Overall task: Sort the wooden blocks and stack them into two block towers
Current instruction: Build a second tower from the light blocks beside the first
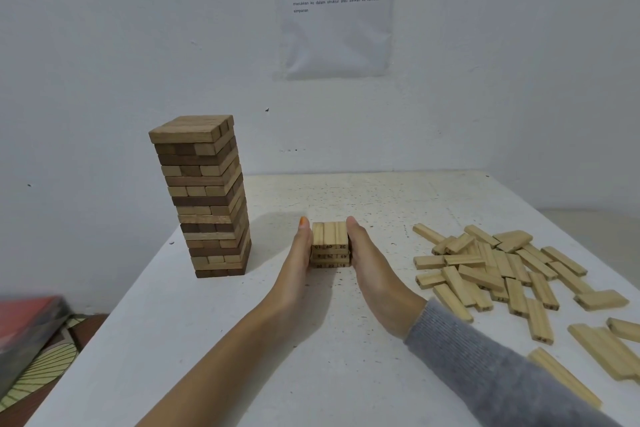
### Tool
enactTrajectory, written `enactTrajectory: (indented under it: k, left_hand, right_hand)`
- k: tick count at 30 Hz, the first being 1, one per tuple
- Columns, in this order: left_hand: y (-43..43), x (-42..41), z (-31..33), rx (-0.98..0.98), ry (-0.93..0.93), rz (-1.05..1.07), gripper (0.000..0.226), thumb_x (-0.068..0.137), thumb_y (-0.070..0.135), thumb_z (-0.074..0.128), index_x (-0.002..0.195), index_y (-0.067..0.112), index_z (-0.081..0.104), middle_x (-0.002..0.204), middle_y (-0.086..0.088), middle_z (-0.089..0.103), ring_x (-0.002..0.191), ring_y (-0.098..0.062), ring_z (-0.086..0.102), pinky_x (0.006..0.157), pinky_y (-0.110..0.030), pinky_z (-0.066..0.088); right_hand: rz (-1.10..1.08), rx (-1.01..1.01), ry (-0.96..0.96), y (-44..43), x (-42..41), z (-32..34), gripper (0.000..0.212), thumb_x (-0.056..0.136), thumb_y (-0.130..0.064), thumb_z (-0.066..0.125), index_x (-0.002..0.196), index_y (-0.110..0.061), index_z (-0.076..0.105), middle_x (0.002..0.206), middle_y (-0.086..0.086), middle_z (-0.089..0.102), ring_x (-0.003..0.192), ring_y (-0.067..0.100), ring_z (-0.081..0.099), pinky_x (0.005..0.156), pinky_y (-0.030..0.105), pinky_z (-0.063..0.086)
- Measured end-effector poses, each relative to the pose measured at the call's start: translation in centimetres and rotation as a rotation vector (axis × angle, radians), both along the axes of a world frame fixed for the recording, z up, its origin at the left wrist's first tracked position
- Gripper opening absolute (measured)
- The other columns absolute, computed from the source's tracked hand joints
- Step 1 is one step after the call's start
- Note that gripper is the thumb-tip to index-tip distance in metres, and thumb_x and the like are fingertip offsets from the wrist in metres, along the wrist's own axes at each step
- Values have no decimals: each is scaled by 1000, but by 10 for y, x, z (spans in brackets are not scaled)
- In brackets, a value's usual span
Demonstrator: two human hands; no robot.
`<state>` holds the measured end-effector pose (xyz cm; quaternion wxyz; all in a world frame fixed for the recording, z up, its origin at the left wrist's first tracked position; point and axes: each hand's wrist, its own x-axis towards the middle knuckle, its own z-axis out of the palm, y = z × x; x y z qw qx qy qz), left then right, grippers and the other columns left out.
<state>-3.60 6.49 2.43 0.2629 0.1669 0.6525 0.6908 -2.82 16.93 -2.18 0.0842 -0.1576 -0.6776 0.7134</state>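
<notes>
A tall tower point(207, 198) of mixed dark and light brown blocks stands on the left part of the white table point(242, 340). A low stack point(330, 244) of pale numbered blocks, three layers high, sits at the table's middle. My left hand point(299, 253) presses flat against the stack's left side with straight fingers. My right hand point(370, 263) presses flat against its right side. A loose heap of pale blocks point(498, 267) lies to the right of the stack.
More pale blocks point(609, 347) lie scattered near the table's right front edge. A printed sheet point(336, 7) hangs on the wall behind. A red object point(27, 322) and a patterned mat point(41, 367) lie on the floor at the left.
</notes>
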Motion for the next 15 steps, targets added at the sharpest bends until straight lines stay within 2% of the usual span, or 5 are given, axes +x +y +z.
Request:
enactTrajectory:
  k: [3, 6, 9, 12, 15]
  left_hand:
    - [0, -1, -1, -4, -18, 14, 33, 100, 49, 19, 86, 38, 47, 72, 29, 53, 61, 22, 53, 63, 2, 36]
    - [0, 0, 0, -19, -9, 15, 26, 100, 49, 18, 96, 41, 42, 75, 29, 49, 51, 24, 46, 60, -4, 37]
    - [-1, -1, -1, -19, -15, -3, 28, 100, 48, 18, 94, 38, 44, 71, 30, 55, 52, 24, 50, 48, 4, 36]
    - [-3, -5, -4, -35, 6, -13, 36, 101, 48, 16, 85, 37, 47, 55, 32, 59, 52, 25, 52, 47, 6, 36]
    - [-3, -6, -4, -40, 27, -26, 36, 100, 50, 17, 85, 39, 48, 59, 34, 58, 54, 26, 51, 49, 6, 36]
  right_hand:
    - [9, 5, 3, 1, 0, 1, 76, 93, -70, 23, 156, -28, 11, 162, -10, 13, 148, 8, 15, 122, 43, 11]
    - [17, 7, 5, 1, 0, -1, 78, 93, -71, 22, 156, -28, 10, 163, -10, 11, 148, 7, 12, 123, 43, 9]
    - [28, 22, 4, 0, 0, -1, 83, 89, -76, 22, 156, -28, 10, 163, -11, 10, 148, 7, 10, 123, 43, 8]
    - [35, 27, 5, 1, 0, -1, 80, 90, -75, 22, 156, -30, 9, 163, -12, 9, 148, 6, 9, 123, 43, 7]
    - [43, 39, 5, 0, 0, -1, 87, 86, -80, 22, 156, -31, 9, 163, -13, 7, 148, 6, 8, 123, 43, 7]
